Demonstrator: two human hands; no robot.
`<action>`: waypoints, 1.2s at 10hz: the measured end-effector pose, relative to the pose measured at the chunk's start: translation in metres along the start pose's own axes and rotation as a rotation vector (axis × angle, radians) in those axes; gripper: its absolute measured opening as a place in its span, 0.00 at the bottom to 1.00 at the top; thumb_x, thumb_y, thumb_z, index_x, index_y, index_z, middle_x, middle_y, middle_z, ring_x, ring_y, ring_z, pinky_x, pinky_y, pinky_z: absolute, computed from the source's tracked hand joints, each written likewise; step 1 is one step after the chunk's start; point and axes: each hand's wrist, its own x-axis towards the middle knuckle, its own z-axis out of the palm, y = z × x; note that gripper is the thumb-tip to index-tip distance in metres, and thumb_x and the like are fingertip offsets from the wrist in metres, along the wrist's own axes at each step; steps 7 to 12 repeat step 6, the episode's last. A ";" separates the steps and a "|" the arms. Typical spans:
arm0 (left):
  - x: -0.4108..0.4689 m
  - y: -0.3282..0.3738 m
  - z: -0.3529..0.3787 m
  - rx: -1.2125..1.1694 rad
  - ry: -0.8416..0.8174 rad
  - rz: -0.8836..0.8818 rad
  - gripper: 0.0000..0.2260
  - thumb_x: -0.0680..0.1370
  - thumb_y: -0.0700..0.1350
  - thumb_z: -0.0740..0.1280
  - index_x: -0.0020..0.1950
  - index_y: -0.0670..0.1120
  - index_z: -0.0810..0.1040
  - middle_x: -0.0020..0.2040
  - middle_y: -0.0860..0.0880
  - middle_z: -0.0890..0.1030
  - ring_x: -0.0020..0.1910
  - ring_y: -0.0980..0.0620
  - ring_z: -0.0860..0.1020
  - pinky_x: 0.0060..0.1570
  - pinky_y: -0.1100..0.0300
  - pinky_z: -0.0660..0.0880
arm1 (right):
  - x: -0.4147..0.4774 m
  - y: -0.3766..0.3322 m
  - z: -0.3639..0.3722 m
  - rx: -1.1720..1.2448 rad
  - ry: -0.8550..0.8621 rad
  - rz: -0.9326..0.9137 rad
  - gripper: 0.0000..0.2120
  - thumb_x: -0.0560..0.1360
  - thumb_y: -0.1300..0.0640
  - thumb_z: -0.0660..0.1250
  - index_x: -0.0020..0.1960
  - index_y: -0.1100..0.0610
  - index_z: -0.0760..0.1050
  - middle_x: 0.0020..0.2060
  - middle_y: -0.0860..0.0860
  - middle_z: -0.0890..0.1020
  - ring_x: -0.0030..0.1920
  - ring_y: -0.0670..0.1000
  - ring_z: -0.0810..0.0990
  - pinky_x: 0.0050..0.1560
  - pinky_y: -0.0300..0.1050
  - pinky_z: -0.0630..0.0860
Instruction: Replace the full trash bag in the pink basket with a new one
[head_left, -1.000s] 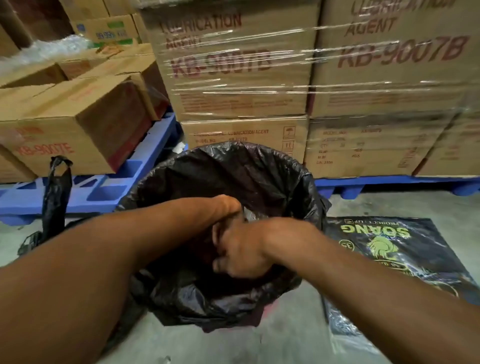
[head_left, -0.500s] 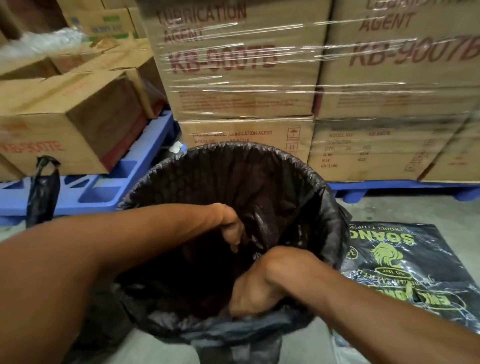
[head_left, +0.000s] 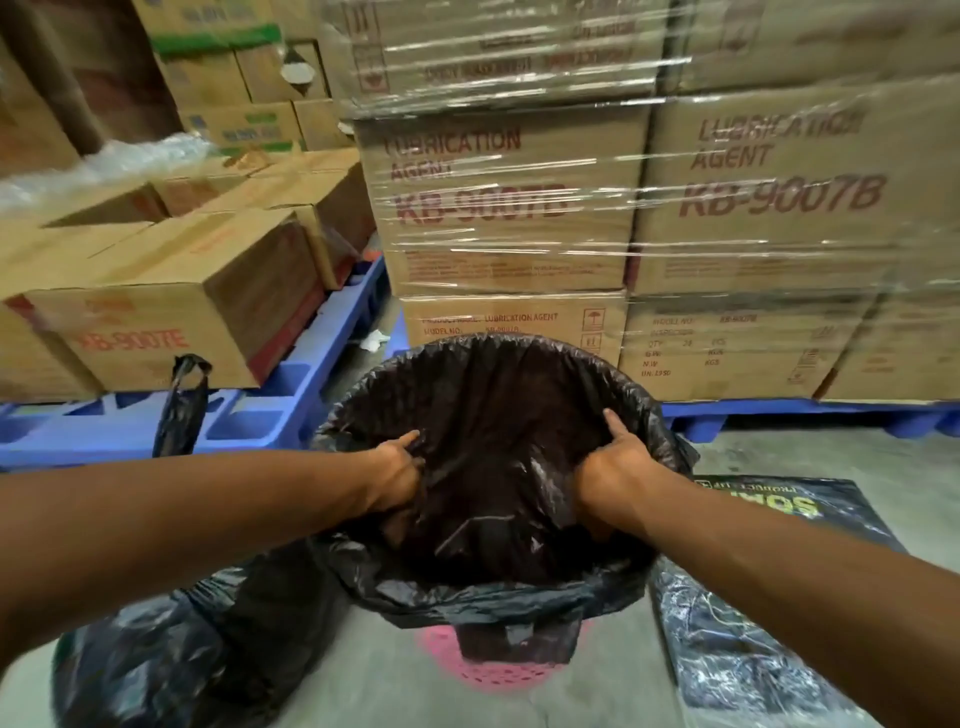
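A new black trash bag lines the pink basket, its edge folded over the rim; only the basket's lower pink mesh shows. My left hand is inside the bag on the left, fingers pinching the liner. On the right, my right hand presses the liner against the inner wall, thumb up. A full black trash bag sits on the floor at the lower left, its tied handles sticking up.
Shrink-wrapped cardboard boxes on blue pallets stand close behind the basket. More boxes are stacked at the left. A black printed pack of bags lies on the concrete floor to the right.
Both hands have moved apart from the bag's middle to its left and right inner sides. The view has tilted up and pulled back, so the basket's pink bottom and the full bag show.
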 end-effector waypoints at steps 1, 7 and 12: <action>-0.060 0.045 -0.060 -0.117 -0.152 0.025 0.27 0.78 0.58 0.67 0.71 0.44 0.75 0.69 0.45 0.77 0.66 0.45 0.75 0.69 0.53 0.68 | -0.020 0.001 -0.018 0.124 0.060 -0.031 0.22 0.83 0.54 0.53 0.76 0.57 0.62 0.75 0.53 0.67 0.77 0.55 0.60 0.75 0.66 0.39; -0.119 0.067 -0.092 -0.792 0.061 0.243 0.14 0.82 0.56 0.61 0.59 0.51 0.81 0.62 0.43 0.81 0.52 0.54 0.80 0.54 0.55 0.74 | -0.119 0.001 0.005 0.444 0.454 0.031 0.28 0.81 0.36 0.47 0.66 0.51 0.75 0.61 0.52 0.80 0.65 0.56 0.75 0.73 0.61 0.59; -0.119 0.067 -0.092 -0.792 0.061 0.243 0.14 0.82 0.56 0.61 0.59 0.51 0.81 0.62 0.43 0.81 0.52 0.54 0.80 0.54 0.55 0.74 | -0.119 0.001 0.005 0.444 0.454 0.031 0.28 0.81 0.36 0.47 0.66 0.51 0.75 0.61 0.52 0.80 0.65 0.56 0.75 0.73 0.61 0.59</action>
